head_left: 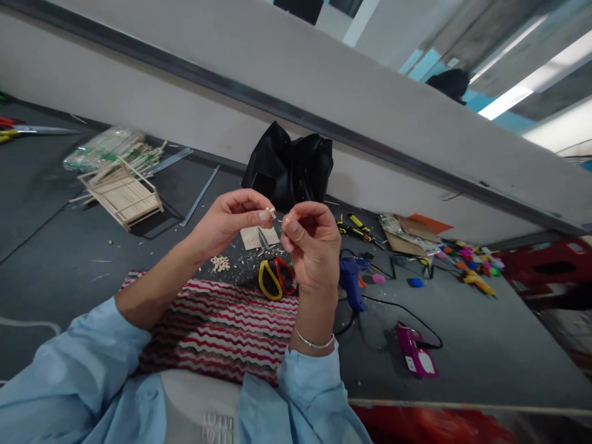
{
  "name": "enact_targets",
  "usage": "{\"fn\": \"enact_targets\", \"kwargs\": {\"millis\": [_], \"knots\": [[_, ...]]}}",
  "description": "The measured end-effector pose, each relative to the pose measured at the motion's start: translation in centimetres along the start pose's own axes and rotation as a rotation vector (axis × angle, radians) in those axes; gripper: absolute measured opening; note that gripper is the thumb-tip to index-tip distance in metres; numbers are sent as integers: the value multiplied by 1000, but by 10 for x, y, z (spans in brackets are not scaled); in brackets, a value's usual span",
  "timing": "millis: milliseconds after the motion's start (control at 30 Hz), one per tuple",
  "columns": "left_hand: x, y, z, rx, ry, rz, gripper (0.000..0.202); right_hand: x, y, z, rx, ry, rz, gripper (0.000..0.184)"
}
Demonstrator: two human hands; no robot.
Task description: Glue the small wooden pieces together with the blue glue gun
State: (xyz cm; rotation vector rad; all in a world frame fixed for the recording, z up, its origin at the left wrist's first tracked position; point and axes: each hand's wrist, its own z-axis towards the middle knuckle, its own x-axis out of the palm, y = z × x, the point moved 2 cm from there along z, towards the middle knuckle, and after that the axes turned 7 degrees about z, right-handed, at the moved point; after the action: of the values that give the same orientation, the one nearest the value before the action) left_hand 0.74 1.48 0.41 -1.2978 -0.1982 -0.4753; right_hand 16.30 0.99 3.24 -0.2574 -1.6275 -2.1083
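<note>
Head view had both hands raised above the dark grey desk. The left hand pinched a tiny pale wooden bit between thumb and forefinger, and the right hand pinched close beside it, fingertips almost meeting; what it held was too small to tell. Open desk lay to the left, with the wall edge running behind. A red-and-white wavy striped cloth lay under the forearms. Below the hands sat scissors with yellow and red loops, a small heap of wood chips, and a blue glue gun with its black cord. Back left stood a slatted stick-built crate. A black crumpled bag sat against the wall.
</note>
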Motion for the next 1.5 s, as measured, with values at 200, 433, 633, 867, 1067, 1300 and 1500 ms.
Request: {"fn": "enact_targets", "kwargs": {"millis": [200,433,633,867,1067,1300,1500], "knots": [[2,-1,-2,34,33,1,17,-1,-1,1,-5,32,-8,32],[2,-1,-2,40,36,12,18,-1,-2,2,-17,53,38,30],[2,-2,-2,41,47,23,17,-4,-2,2,19,32,37,24],[2,-4,-3,33,20,29,19,-6,-3,3,48,12,27,24],[1,-4,-3,37,22,30,17,-6,-3,5,9,29,28,25],[0,-3,-2,44,25,19,17,-8,-2,1,-128,35,-174,26],[0,-4,-2,42,4,36,20,-8,2,-3,-203,30,-279,33]]}}
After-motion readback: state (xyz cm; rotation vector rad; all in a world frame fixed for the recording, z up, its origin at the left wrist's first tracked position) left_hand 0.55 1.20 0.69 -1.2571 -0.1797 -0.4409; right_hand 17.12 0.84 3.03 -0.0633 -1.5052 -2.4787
